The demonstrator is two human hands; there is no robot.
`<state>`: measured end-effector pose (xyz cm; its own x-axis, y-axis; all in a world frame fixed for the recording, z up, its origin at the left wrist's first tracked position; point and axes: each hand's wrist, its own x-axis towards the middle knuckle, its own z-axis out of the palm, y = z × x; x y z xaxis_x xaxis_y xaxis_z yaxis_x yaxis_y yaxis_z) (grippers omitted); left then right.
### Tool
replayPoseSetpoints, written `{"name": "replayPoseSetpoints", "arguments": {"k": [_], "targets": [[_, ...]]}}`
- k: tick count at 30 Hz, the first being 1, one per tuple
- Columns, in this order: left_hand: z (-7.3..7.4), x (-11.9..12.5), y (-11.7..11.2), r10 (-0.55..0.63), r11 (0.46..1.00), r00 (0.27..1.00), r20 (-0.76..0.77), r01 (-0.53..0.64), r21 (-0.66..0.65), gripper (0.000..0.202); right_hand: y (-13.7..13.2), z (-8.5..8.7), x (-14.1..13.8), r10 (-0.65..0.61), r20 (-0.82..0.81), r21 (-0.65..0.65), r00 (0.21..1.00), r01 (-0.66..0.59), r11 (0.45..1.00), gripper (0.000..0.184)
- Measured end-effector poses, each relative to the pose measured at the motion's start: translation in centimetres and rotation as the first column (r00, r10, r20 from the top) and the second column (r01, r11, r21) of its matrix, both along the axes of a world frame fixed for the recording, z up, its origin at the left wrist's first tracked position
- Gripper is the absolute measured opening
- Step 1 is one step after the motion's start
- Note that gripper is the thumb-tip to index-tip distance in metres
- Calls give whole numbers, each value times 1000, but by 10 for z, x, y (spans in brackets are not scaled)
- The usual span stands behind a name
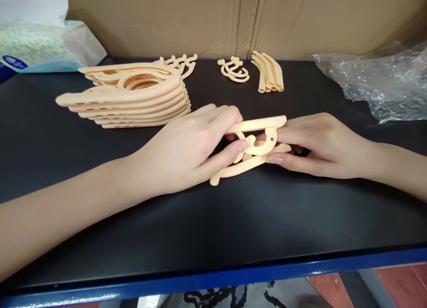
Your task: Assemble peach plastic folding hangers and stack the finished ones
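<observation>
The left hand [196, 148] and right hand [322, 146] meet over a cream plastic hanger [245, 164], which lies between them, just right of centre. The left grip pinches its left part: the thumb lies over the near side, its tip beside the curled end of a hook [271, 141], and the fingers reach around the far bar, partly hidden. The right grip pinches the right end, thumb pressed along the near bar, fingers tucked behind and among the parts. The hook sits in the gap between the two hands, and the near bar's left end pokes out below the left thumb. Whether the hanger touches the black desk [200, 232] beneath is unclear. Just beyond the left hand, a stack [143, 106] of similar cream hangers lies flat, with several hooks showing at its back right corner. Past the hands, near the desk's far edge, are a small pile of loose hooks [235, 70] and, to its right, a bundle of curved strips [268, 72]. Farther out, a tissue pack [36, 48] lies at far left, crumpled clear plastic [383, 83] at far right, and cardboard [173, 19] rises behind everything.
</observation>
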<state>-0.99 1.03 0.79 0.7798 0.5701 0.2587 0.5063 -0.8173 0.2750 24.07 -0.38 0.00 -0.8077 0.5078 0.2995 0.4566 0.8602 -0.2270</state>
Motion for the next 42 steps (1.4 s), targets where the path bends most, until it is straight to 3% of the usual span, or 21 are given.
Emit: {"name": "replayPoseSetpoints", "arguments": {"k": [42], "targets": [[-1,-2,0,-9,1000,1000,29,9,2,29,0,0,-1,-13,-6,-32,1000,13,999,32]]}}
